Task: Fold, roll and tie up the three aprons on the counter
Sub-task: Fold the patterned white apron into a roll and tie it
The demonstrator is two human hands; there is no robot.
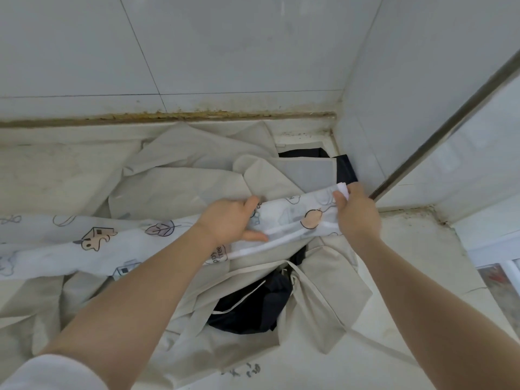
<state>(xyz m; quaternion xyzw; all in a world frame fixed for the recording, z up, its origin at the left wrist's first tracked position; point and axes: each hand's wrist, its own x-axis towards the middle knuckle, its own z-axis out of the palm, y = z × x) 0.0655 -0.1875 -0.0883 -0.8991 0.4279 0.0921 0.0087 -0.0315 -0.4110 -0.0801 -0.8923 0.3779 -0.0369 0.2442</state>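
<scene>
Between two hands, one printed apron (295,218) is held as a folded strip above the heap. Its right end is pinched by the right hand (357,213), fingers curled over the cloth's edge; the left hand (230,220) grips the strip a little further along, thumb beneath and fingers curled on top. Leftward from the left hand the same apron trails off in a long band across the counter (422,249). Under the grip lies one beige apron (183,175), crumpled and spread wide, its ties (253,270) looping below the hands. One black apron (253,308) shows beneath it in two patches, one below the grip and one beyond the right hand by the tiled wall (225,52).
</scene>
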